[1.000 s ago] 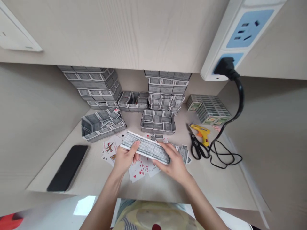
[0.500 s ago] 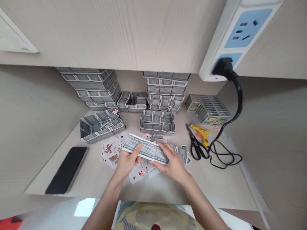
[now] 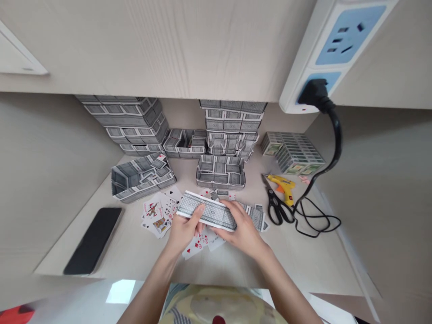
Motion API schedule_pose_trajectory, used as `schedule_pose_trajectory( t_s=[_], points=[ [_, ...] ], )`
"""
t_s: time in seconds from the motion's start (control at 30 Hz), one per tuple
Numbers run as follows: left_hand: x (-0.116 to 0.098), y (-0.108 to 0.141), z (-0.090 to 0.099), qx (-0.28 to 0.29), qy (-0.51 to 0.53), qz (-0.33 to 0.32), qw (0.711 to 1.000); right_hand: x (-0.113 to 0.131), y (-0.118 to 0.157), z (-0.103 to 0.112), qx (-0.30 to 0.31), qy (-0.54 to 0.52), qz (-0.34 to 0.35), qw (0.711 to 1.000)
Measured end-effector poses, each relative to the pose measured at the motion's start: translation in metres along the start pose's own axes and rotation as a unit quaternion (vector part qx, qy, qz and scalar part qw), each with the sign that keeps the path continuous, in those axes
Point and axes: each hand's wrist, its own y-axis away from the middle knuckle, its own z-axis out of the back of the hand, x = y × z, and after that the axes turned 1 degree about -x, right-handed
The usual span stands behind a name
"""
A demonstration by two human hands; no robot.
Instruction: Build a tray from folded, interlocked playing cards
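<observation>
The fingers [image 3: 199, 213] of the left hand [image 3: 182, 230] and the right hand [image 3: 245, 233] are holding one flat, oblong strip [image 3: 211, 212] of grey patterned card backs between them, thumbs on top, one hand near each end. The left hand is sitting closer to the right than a second ago, and the strip's left end is lying further right. Beneath and around the fingers, smooth loose cards [image 3: 152, 209] are overlapping on the pale table [image 3: 145, 261], too covered to count. Beyond the fingers, three open card boxes [image 3: 221, 184] are resting, with two tall stacks [image 3: 232, 123] of brick-patterned boxes rising. Right of the fingers, one black-handled pair of scissors [image 3: 276, 210] is lying beside one yellow glue gun [image 3: 285, 185] and a looping black cord [image 3: 317, 230]; left, one black phone [image 3: 92, 240] is lying flat.
</observation>
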Motion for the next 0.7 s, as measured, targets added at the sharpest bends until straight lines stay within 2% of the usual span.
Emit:
schedule_pose_trajectory(
  t_s=[0.1, 0.2, 0.3, 0.37, 0.4, 0.47, 0.57, 0.63, 0.7],
  points=[
    [0.000, 0.000, 0.000, -0.002, -0.002, -0.004, 1.000, 0.001, -0.001, 0.002, 0.005, -0.002, -0.004, 1.000],
    [0.000, -0.002, 0.001, -0.035, -0.009, -0.021, 0.999, 0.005, -0.003, 0.004, -0.019, 0.001, 0.006, 1.000],
    [-0.003, -0.002, 0.001, -0.107, -0.049, -0.074, 0.990, 0.009, -0.003, 0.001, -0.114, 0.006, -0.006, 0.993],
    [-0.003, 0.000, -0.001, -0.163, -0.100, -0.133, 0.973, 0.012, -0.001, -0.006, -0.173, -0.013, -0.040, 0.984],
    [-0.002, 0.002, -0.003, -0.185, -0.127, -0.163, 0.961, 0.014, 0.001, -0.011, -0.183, -0.033, -0.061, 0.981],
    [0.002, 0.007, -0.009, -0.210, -0.169, -0.217, 0.938, 0.016, 0.002, -0.020, -0.169, -0.092, -0.096, 0.977],
    [0.010, 0.014, -0.017, -0.200, -0.210, -0.275, 0.917, 0.019, -0.002, -0.028, -0.146, -0.201, -0.132, 0.959],
    [0.013, 0.018, -0.021, -0.184, -0.228, -0.292, 0.910, 0.020, -0.006, -0.029, -0.133, -0.271, -0.151, 0.941],
    [0.014, 0.020, -0.024, -0.180, -0.219, -0.278, 0.918, 0.020, -0.010, -0.026, -0.119, -0.329, -0.166, 0.922]
  ],
)
